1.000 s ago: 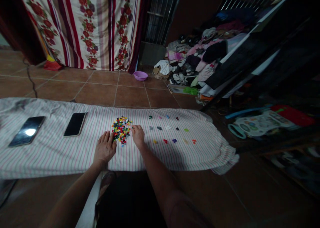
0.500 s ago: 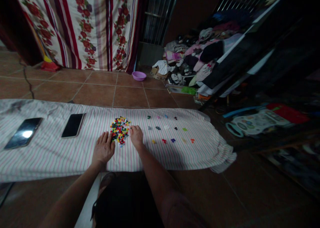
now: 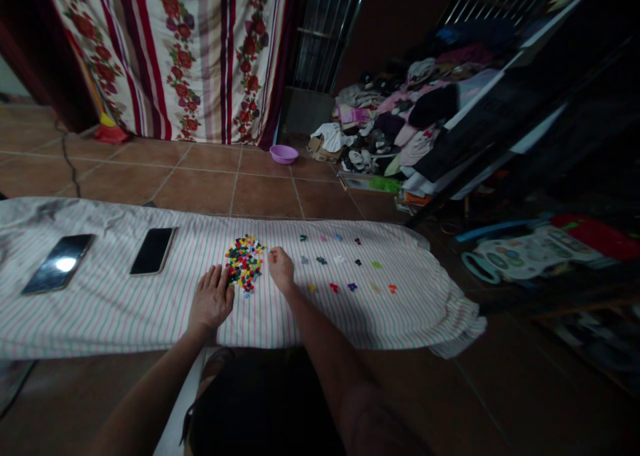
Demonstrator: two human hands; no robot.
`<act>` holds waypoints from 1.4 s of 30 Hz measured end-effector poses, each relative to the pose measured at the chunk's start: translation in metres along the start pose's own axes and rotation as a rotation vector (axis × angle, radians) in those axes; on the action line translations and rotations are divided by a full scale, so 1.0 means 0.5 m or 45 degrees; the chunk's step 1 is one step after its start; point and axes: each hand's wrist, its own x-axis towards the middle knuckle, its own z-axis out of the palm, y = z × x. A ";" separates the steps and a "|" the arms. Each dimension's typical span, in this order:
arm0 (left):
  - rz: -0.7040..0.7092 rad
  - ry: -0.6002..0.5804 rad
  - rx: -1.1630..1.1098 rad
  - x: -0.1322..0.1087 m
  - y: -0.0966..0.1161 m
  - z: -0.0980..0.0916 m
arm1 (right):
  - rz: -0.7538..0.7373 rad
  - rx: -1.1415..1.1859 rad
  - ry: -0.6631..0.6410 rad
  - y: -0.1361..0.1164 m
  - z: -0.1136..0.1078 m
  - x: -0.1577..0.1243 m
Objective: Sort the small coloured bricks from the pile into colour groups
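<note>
A heap of small multicoloured pieces (image 3: 246, 263) lies on the striped cloth (image 3: 165, 316). My left hand (image 3: 214, 299) rests flat at the heap's left edge, fingers stretched out. Just right of the heap, my right hand (image 3: 281, 268) is closed, fingertips pinched together; what they hold, if anything, is too small to make out. Farther right, little groups sorted by colour sit in rows, among them red pieces (image 3: 334, 287), purple pieces (image 3: 353, 287), orange pieces (image 3: 393, 289), lime green pieces (image 3: 377, 265) and white pieces (image 3: 339, 259).
Two dark-screened phones lie on the cloth at left, one phone (image 3: 153, 251) nearer the heap and another phone (image 3: 59, 263) farther out. Beyond the cloth, a purple basin (image 3: 284, 154) stands on the tiled floor near piled clothes (image 3: 395, 116). A floral curtain (image 3: 210, 56) hangs behind.
My right hand has drawn slightly away from the heap to the right, its fingers curled in. My left hand stays by the heap. The whole view has shifted a little.
</note>
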 end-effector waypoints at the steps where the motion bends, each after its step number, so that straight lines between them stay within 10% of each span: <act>1: -0.002 0.004 0.000 0.000 0.000 0.000 | 0.006 0.005 0.013 0.005 -0.006 0.011; 15: 0.020 0.038 0.048 -0.003 -0.001 0.007 | 0.222 -0.308 0.061 0.128 -0.140 0.130; 42: 0.017 0.047 0.057 -0.004 0.001 0.008 | 0.160 -0.527 -0.134 0.130 -0.147 0.163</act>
